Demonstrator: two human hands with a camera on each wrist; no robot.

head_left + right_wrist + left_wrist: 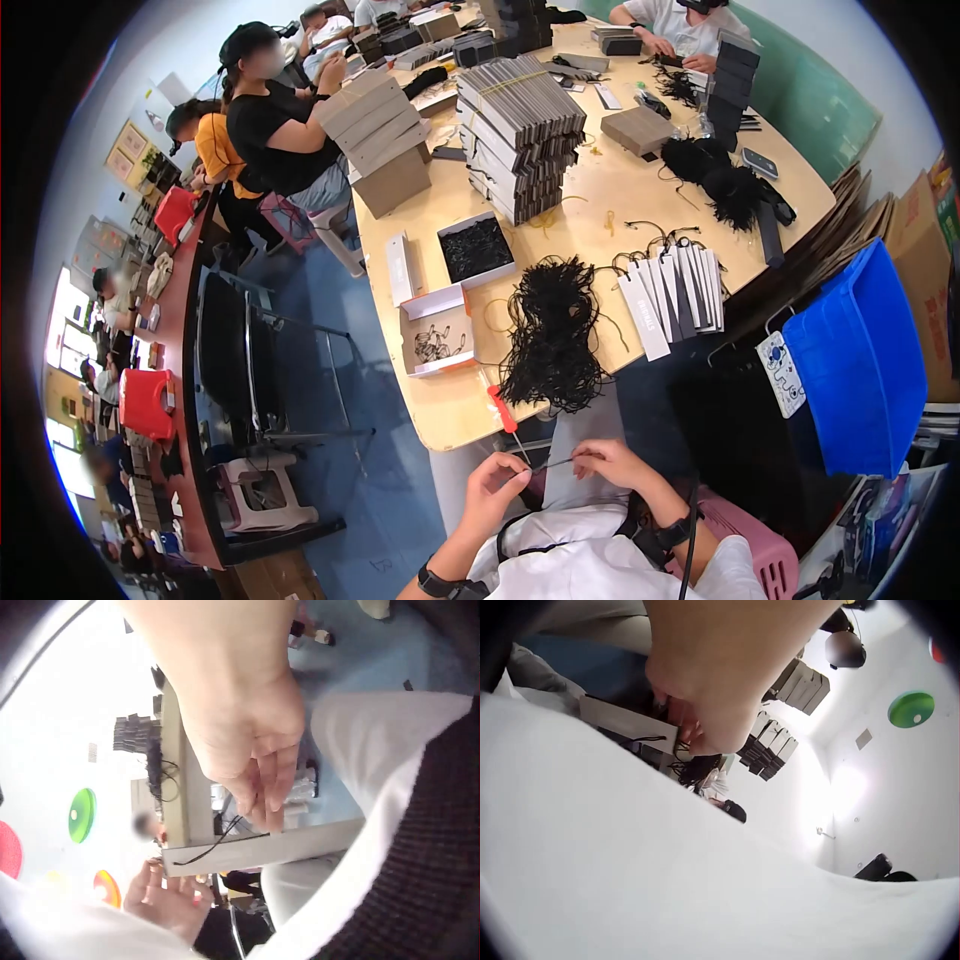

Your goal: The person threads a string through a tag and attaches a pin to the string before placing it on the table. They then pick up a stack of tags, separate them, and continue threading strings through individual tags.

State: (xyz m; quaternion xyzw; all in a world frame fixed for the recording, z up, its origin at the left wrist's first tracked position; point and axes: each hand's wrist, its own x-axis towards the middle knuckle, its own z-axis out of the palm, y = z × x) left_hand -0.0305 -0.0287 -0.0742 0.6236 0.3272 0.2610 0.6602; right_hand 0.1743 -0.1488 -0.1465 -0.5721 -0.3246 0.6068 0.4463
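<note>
Above the lap, my left hand (500, 487) grips the end of a long pale hang tag (300, 846). A thin black cord (212, 847) comes through the tag's hole and runs to the fingertips of my right hand (251, 742), which pinch it close to the tag's edge. In the head view the tag shows as a narrow dark line between both hands. The left wrist view has the tag's flat face (622, 722) beside the left fingers. Just beyond the hands, a red-handled tool (502, 408) with a thin metal shaft lies at the table edge.
A bundle of black cords (555, 335) lies on the table (440, 420), beside fanned tags (675, 295). Left of it are an orange-white box (408, 345) of small metal pieces and a box of black pieces (475, 250). Tall tag stacks (520, 130) stand behind; a blue bin (860, 360) is right.
</note>
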